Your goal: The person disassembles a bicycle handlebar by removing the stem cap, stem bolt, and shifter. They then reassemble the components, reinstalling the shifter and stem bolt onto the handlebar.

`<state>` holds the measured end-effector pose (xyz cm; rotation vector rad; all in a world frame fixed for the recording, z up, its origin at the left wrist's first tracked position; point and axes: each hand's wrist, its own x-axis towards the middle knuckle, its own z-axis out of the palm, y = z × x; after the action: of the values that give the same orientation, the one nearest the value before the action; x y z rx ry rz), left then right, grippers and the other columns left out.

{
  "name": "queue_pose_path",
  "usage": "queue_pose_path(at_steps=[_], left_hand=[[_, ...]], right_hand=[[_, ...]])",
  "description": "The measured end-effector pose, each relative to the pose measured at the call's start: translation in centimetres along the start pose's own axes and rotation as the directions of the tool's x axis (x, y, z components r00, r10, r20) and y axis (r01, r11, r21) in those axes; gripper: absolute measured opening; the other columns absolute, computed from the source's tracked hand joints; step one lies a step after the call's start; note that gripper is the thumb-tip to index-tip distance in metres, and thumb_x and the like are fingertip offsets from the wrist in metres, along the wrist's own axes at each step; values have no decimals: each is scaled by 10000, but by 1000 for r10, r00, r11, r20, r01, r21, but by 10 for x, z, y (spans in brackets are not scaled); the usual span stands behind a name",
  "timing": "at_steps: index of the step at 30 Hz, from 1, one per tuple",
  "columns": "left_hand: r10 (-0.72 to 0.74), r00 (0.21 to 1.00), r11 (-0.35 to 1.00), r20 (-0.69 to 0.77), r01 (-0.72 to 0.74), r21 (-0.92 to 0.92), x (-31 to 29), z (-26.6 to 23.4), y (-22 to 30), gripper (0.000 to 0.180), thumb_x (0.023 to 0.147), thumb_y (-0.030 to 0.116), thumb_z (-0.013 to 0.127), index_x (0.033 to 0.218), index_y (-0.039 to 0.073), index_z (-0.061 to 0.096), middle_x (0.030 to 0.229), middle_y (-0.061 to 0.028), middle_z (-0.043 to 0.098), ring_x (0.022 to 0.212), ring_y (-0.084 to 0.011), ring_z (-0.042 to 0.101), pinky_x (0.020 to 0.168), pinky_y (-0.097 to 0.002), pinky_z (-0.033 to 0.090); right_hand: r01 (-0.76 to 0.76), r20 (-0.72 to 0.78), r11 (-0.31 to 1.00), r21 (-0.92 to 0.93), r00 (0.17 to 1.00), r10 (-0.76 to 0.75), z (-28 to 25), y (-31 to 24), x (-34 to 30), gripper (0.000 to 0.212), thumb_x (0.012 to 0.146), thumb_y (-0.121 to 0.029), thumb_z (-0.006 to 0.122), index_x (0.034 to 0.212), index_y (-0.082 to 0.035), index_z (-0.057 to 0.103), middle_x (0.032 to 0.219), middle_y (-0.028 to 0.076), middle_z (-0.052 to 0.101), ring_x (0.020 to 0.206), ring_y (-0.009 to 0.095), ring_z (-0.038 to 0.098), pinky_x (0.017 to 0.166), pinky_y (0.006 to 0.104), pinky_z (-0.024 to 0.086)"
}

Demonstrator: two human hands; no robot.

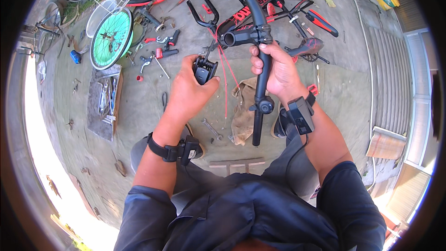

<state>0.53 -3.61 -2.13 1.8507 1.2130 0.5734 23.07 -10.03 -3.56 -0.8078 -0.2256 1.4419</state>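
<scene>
My right hand (pixel 282 70) is wrapped round a black bicycle handlebar (pixel 261 83), just below the clamp of its stem (pixel 241 37). The bar hangs upright in front of me, with a small round black fitting (pixel 265 106), bell-like, near its lower end. In my left hand (pixel 186 89) is a black folding multi-tool (pixel 204 70), gripped between thumb and fingers. One thin blade of it is unfolded and points up towards the stem, apart from it as far as I can see.
Beyond my hands lie a black and red bicycle frame (pixel 234 18), a black fork (pixel 203 14) and red cables (pixel 226 79). To the left are a green-backed wheel (pixel 111 39) and a tool tray (pixel 117 107). A wrench (pixel 212 129) and brown cloth (pixel 244 121) lie near my feet.
</scene>
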Motion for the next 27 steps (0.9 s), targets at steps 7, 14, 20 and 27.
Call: queue_pose_path(at_steps=[7, 14, 20, 27], left_hand=[[114, 991, 988, -71, -105, 116, 3, 0, -15, 640, 768, 225, 789, 1302, -8, 525, 1123, -223, 606, 980, -374, 651, 862, -415, 530], [91, 995, 990, -26, -88, 106, -2, 5, -15, 621, 761, 232, 801, 1293, 9, 570, 1116, -218, 592, 1004, -383, 638, 892, -423, 519], [102, 994, 993, -41, -100, 58, -2, 7, -12, 615, 758, 243, 803, 1282, 0, 591, 1132, -219, 617, 1012, -356, 648, 896, -408, 524], [105, 992, 992, -70, -100, 71, -5, 4, -1, 599, 759, 228, 815, 1271, 1, 603, 1140, -183, 639, 1007, -284, 659, 896, -356, 521]], right_hand=[[-29, 58, 996, 87, 998, 24, -4, -2, 3, 409, 968, -514, 623, 1109, -140, 538, 893, 58, 578, 723, 152, 533, 617, 292, 435], [32, -48, 999, 5, 998, -32, -5, -8, 8, 357, 979, -459, 626, 1052, -110, 605, 922, 75, 634, 835, 192, 611, 682, 323, 489], [44, -6, 999, 8, 999, -44, -8, -10, 8, 419, 990, -451, 604, 1125, -55, 615, 1002, 113, 650, 939, 239, 635, 818, 385, 539], [38, 98, 997, 71, 994, -45, -6, -11, 6, 462, 999, -432, 587, 1180, -7, 598, 1053, 157, 656, 979, 292, 657, 907, 455, 555]])
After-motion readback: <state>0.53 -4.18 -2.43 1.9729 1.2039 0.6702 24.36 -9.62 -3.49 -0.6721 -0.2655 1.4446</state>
